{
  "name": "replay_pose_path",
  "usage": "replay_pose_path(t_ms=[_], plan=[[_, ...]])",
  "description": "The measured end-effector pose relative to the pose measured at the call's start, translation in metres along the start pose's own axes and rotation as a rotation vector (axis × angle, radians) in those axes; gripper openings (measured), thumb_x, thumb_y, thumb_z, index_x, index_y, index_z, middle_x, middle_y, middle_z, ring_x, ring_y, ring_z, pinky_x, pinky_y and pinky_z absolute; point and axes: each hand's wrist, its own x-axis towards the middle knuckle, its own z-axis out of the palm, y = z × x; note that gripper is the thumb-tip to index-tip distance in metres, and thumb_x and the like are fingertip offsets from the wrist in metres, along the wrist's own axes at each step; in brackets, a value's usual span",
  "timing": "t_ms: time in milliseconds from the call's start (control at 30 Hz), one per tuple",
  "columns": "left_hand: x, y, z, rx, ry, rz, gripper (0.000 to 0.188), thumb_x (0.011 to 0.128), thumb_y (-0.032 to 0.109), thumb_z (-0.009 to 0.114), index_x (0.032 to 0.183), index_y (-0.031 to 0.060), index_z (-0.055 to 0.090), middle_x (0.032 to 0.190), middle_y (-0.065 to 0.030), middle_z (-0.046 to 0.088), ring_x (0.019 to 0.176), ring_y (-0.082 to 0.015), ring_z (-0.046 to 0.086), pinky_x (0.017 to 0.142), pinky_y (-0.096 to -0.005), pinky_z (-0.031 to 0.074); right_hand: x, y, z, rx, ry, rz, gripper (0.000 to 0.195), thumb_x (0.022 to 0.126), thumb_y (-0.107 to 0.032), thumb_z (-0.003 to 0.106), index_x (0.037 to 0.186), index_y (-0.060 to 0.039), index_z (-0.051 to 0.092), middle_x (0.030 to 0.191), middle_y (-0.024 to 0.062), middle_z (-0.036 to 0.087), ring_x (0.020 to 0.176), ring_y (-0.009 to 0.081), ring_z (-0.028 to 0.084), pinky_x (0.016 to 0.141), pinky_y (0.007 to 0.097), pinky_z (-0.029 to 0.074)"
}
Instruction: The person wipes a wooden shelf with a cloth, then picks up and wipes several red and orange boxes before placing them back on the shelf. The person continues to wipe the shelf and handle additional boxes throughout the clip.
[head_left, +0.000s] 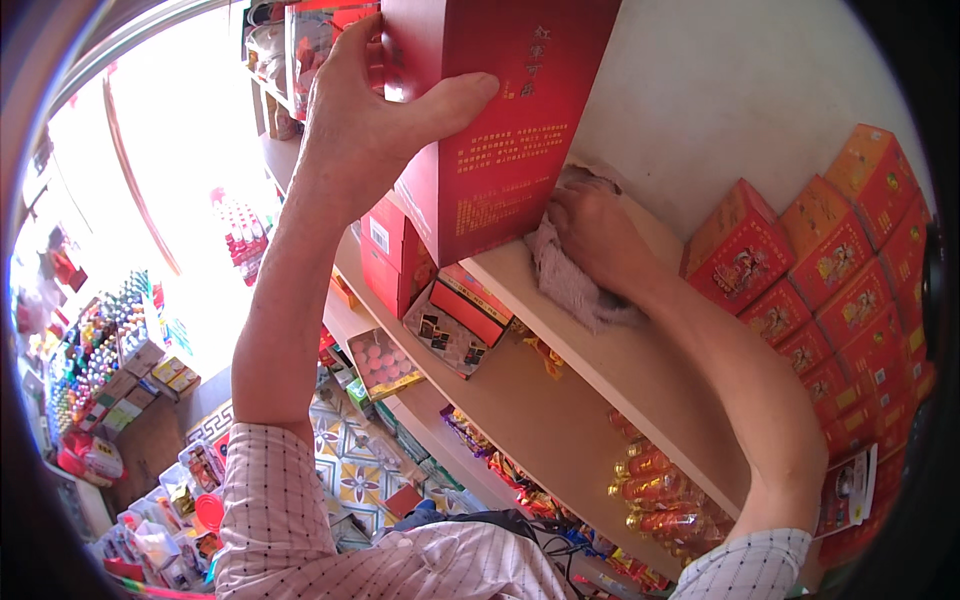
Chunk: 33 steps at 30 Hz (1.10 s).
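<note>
My left hand (375, 127) grips a tall red cardboard box (495, 165) by its side, thumb on the printed front face and fingers behind the edge. The box stands tilted in the picture at the left end of a wooden shelf (667, 390). Just right of the box's lower part, my right hand (596, 232) presses a crumpled greyish-pink cloth (566, 285) onto the shelf board. Part of the cloth bunches up beyond the fingers, near the wall. Some of the right fingers are hidden by the box and the cloth.
Red and orange boxes (742, 255) are stacked against the wall at right. Lower shelves hold red-gold bottles (660, 487), a tray of pink round items (382, 364) and a red carton (390, 262). Plastic bins (157, 540) and many bottles (97, 352) stand at left, beyond the patterned tile floor (356, 480).
</note>
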Motion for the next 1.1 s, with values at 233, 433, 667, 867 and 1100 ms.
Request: replay_pose_path(t_ms=[233,433,667,867,1100], plan=[[-0.025,0.014,-0.019,-0.367,0.124,-0.057,0.059,0.083,0.024,0.085,0.128,-0.0047,0.062,0.111,-0.0111,0.072,0.099,-0.0174,0.070,0.089,-0.0323,0.056,-0.011,0.012,0.012,0.163,0.069,0.392,0.062,0.103,-0.042,0.057,0.147,0.0008,0.049,0.145,0.0359,0.049,0.133,0.0542,0.049,0.113,0.0531,0.043],[-0.058,0.000,-0.082,-0.682,0.250,-0.084,0.052,0.095,0.018,0.066,0.141,-0.0023,0.055,0.128,-0.0130,0.070,0.112,-0.0228,0.071,0.098,-0.0355,0.057,0.066,0.051,0.062,0.210,0.105,0.087,0.051,0.107,-0.042,0.049,0.147,-0.0094,0.053,0.153,0.0359,0.043,0.134,0.0565,0.048,0.118,0.0525,0.039],[-0.117,-0.013,-0.152,-0.717,0.170,-0.198,0.071,0.092,0.035,0.075,0.149,0.0015,0.050,0.137,-0.0146,0.067,0.118,-0.0272,0.071,0.098,-0.0433,0.062,0.142,0.070,0.087,-0.222,-0.049,0.025,0.036,0.107,-0.031,0.045,0.134,-0.0211,0.066,0.148,0.0309,0.053,0.135,0.0518,0.050,0.118,0.0536,0.040],[-0.145,-0.007,-0.168,-0.677,0.124,-0.223,0.077,0.088,0.028,0.081,0.150,-0.0030,0.047,0.136,-0.0178,0.066,0.119,-0.0285,0.071,0.097,-0.0433,0.062,0.130,0.039,0.069,0.094,-0.055,0.046,0.041,0.109,-0.036,0.040,0.137,-0.0185,0.065,0.154,0.0240,0.052,0.145,0.0435,0.042,0.121,0.0473,0.037],[-0.131,-0.003,-0.152,-0.583,0.192,-0.214,0.071,0.091,0.033,0.077,0.147,-0.0014,0.050,0.134,-0.0146,0.068,0.116,-0.0253,0.071,0.097,-0.0398,0.061,0.085,-0.035,0.029,0.164,-0.022,-0.081,0.042,0.110,-0.037,0.040,0.133,-0.0167,0.069,0.157,0.0223,0.049,0.146,0.0409,0.040,0.124,0.0445,0.032]])
